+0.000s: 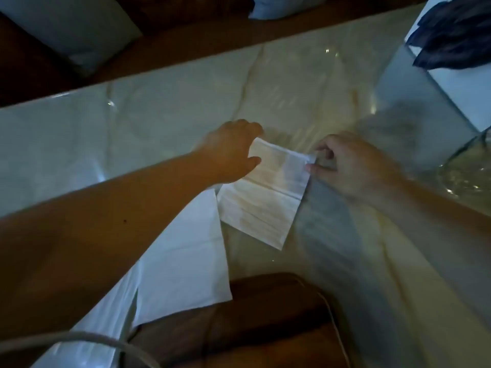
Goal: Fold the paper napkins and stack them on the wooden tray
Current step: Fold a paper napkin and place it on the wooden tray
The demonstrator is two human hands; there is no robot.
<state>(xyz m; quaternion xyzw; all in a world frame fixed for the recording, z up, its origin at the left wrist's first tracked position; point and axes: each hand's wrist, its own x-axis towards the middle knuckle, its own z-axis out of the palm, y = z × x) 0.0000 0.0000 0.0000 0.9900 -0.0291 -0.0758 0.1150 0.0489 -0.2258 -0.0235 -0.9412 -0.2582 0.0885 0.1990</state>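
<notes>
A white paper napkin point(261, 203) lies partly folded on the plastic-covered table, its far flap turned over along a crease. My left hand point(231, 152) rests on the napkin's far left corner, fingers pressing it. My right hand point(350, 166) pinches the far right corner between thumb and fingers. Another napkin point(183, 258) lies unfolded under my left forearm, and a further white sheet point(106, 322) overlaps it toward the near edge. A brown wooden tray point(265, 322) sits at the bottom centre, with nothing on it that I can see.
The table point(79, 139) carries a shiny clear plastic cover. A white box point(457, 86) with dark blue cloth point(457, 35) stands at the far right. A clear glass item point(467, 171) sits at the right edge. Cushions point(69, 30) lie beyond the table. A grey cable point(79, 338) crosses the bottom left.
</notes>
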